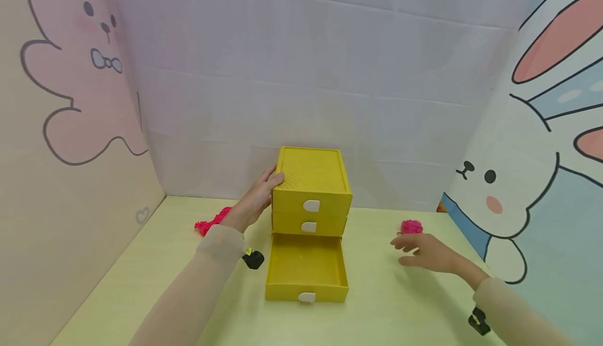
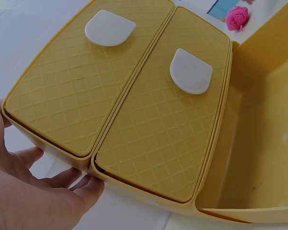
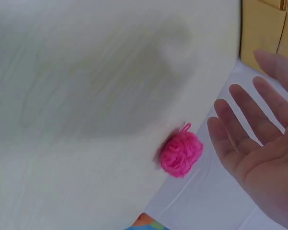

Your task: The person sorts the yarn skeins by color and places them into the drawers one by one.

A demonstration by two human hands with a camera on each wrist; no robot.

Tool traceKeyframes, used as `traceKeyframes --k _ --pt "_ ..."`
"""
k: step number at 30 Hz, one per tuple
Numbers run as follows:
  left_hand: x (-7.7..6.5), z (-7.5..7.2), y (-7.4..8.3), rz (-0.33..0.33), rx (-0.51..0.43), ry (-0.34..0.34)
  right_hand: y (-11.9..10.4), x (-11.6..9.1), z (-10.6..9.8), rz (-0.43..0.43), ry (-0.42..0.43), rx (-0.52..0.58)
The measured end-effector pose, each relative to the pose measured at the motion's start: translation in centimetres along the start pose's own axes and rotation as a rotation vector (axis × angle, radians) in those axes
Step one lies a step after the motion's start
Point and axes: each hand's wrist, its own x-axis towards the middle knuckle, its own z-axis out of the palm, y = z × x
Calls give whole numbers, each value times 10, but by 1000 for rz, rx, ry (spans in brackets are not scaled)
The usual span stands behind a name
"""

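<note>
A yellow three-drawer box (image 1: 311, 170) with white pull tabs stands on the table. Its bottom drawer (image 1: 307, 262) is pulled out and holds nothing, while the upper two are closed. My left hand (image 1: 256, 199) holds the box by its left side, thumb over the top edge; the left wrist view has its fingers (image 2: 88, 189) bent against the side wall. Off to the right, my right hand (image 1: 426, 253) hovers over the table with fingers spread and nothing in it. Just beyond it lies a small ball of pink yarn (image 3: 181, 153).
A bundle of pink-red yarn (image 1: 212, 223) lies left of the box, partly hidden by the left forearm. A white cloth backdrop (image 1: 320, 84) rises behind the table (image 1: 377, 309). Side panels show a pink cartoon animal and a white rabbit (image 1: 509, 194).
</note>
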Motion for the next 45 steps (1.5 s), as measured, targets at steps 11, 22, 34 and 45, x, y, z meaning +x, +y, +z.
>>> traceKeyframes --k 11,22,34,45 --pt "0 3 2 -15 15 19 45 8 -25 -42 188 -241" --pt "-1 1 2 -20 15 21 77 24 -26 90 168 -225" --pt "0 1 0 -11 -3 10 89 35 -18 146 132 -177" --pt "-1 0 1 0 4 2 84 37 -12 183 77 -90"
